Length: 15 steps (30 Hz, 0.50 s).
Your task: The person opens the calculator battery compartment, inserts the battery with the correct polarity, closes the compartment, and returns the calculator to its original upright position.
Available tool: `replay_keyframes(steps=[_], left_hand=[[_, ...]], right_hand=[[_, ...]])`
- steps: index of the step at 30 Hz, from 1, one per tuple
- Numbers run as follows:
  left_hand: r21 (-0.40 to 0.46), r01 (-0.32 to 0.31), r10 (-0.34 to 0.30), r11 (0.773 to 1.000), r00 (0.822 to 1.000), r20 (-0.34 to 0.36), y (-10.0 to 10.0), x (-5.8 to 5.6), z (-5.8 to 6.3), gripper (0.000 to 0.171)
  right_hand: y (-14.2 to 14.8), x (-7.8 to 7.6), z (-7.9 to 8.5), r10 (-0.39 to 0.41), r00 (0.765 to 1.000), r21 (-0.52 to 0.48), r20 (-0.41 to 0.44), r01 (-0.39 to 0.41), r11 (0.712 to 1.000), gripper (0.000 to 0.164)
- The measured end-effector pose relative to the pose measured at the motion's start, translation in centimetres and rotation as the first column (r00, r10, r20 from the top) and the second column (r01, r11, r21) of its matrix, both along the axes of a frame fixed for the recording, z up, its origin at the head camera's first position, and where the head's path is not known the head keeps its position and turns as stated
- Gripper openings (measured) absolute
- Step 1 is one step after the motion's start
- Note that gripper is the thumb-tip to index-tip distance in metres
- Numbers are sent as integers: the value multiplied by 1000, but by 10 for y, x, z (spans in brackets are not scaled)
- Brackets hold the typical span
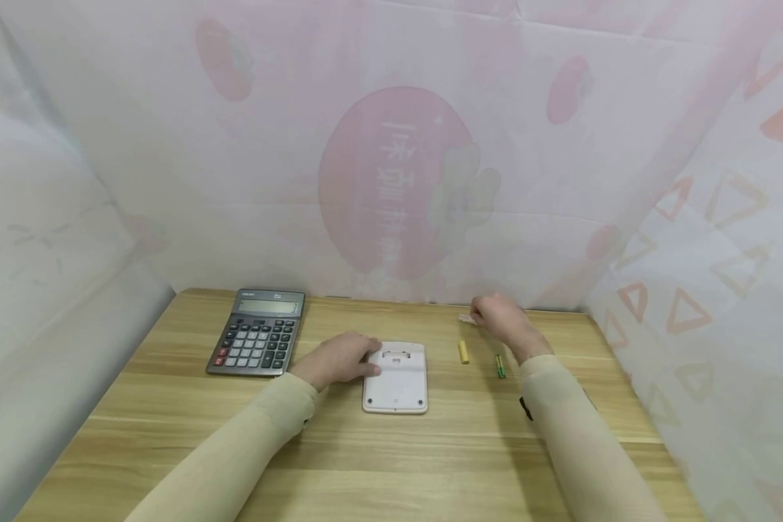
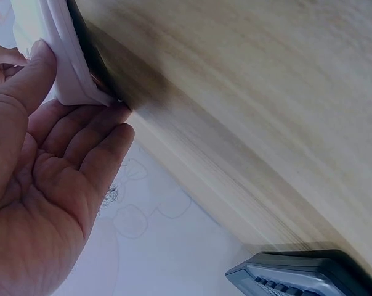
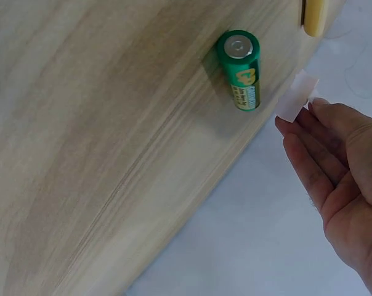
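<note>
A pinkish-white calculator (image 1: 394, 388) lies face down in the middle of the table, its battery compartment (image 1: 396, 355) uncovered near the top edge. My left hand (image 1: 342, 359) grips its left side, thumb on the back and fingers along the edge, as the left wrist view also shows. At the far right of the table, my right hand (image 1: 502, 319) pinches a small pale battery cover (image 3: 297, 97) between thumb and fingertips. Nearer to me than that hand are a green battery (image 3: 240, 71) and a yellow battery (image 1: 464, 352), both lying on the table.
A grey desktop calculator (image 1: 257, 333) with a display lies face up at the table's back left. The wooden table (image 1: 365, 464) ends at a printed white curtain (image 1: 267, 181) behind, with more curtain on both sides.
</note>
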<state>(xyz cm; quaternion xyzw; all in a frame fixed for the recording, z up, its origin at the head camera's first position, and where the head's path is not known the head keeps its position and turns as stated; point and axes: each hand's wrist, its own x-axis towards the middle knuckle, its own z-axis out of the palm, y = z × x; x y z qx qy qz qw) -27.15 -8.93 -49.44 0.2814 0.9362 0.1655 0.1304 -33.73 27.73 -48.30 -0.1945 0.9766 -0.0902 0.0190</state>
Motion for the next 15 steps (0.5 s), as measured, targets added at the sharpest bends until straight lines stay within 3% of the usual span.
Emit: replay_keyframes(steps=[7,15], left_hand=[[6,-7,7,1000,1000,5,-1,1,1,16],[21,5,-5,1000,1000,12,-1,-1,3,17]], right_hand=[[1,1,-8,0,1000,20,22,0,1000,14],[5,7,-9,60,997,26,-39,-59,998,7]])
